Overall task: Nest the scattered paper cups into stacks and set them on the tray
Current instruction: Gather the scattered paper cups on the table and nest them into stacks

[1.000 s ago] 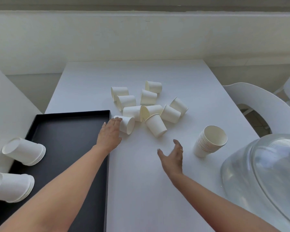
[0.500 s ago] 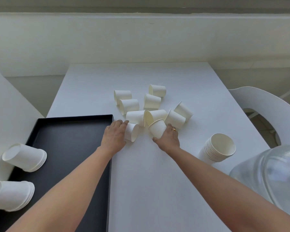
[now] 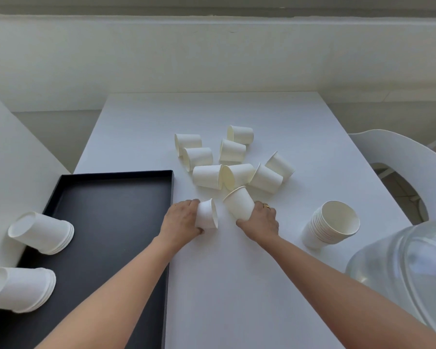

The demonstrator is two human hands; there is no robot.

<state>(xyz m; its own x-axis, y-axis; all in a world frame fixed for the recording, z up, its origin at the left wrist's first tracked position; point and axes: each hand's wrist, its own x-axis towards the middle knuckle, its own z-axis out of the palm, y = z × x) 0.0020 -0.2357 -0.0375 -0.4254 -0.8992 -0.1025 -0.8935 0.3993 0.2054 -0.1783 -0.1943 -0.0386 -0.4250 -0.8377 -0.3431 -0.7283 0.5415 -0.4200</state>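
Several white paper cups [image 3: 230, 157] lie scattered on their sides in the middle of the white table [image 3: 237, 285]. My left hand [image 3: 180, 220] grips one cup [image 3: 208, 214] by its base, mouth turned right. My right hand [image 3: 261, 220] grips another cup [image 3: 238, 201], its mouth tilted up and away. The two held cups are a short gap apart. A black tray [image 3: 106, 212] lies at the left. Two nested stacks lie on their sides over its left edge, one [image 3: 42, 233] farther and one [image 3: 18, 289] nearer. Another nested stack [image 3: 331, 226] leans on the table at the right.
A clear glass dome [image 3: 408, 273] sits at the table's near right corner. A white chair [image 3: 400, 167] stands beyond the right edge. A white surface [image 3: 8, 172] borders the tray on the left. A pale wall runs behind the table.
My right hand reached in from the near table and took hold of a cup. Both hands have since drawn their cups back toward me, out of the cluster.
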